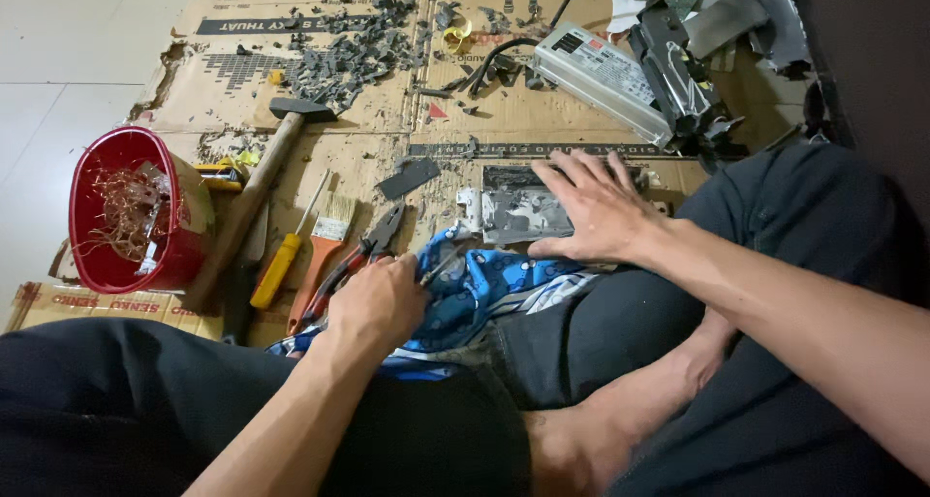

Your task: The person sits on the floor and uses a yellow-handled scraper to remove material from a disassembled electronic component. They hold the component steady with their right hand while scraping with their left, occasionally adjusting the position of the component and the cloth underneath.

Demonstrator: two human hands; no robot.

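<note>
flattened cardboard [291, 46] covers the floor. right hand [591, 206] spread flat, pinning the grey metal plate [513, 214] steady; just left of it, left hand [380, 301] grips a small tool [438, 266].

Flattened brown cardboard boxes [291, 61] with black and red print lie beyond both hands; a white label [603, 63] covers the silver metal box beyond the right hand [596, 206].
</note>
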